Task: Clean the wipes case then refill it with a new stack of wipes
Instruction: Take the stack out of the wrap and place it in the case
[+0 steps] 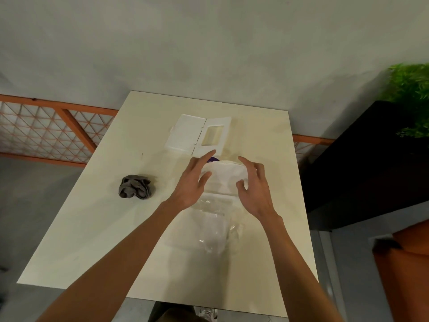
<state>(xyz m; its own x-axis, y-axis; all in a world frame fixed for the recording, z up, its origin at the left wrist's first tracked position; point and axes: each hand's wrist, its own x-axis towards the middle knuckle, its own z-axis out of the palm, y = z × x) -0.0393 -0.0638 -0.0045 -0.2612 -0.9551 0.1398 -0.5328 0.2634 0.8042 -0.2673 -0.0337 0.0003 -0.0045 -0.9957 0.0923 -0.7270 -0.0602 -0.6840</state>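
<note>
The wipes case (pixel 185 133) looks like smooth white plastic with a dull, matt finish, lying on a desk (pixel 92 228) whose cream top is smooth with a faint sheen. Just in front of the case, the stack of wipes (pixel 226 174) looks soft, white and matt, and the clear wrapper (pixel 216 231) beyond it is thin, crinkled, glossy film. Left of the case lies a crumpled rag (pixel 135 187) of grey matt cloth.

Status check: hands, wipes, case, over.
Both open: left hand and right hand flanking wipes stack. Beyond it, wipes case open, unfilled. Off left, grey cloth, clear of path.
</note>
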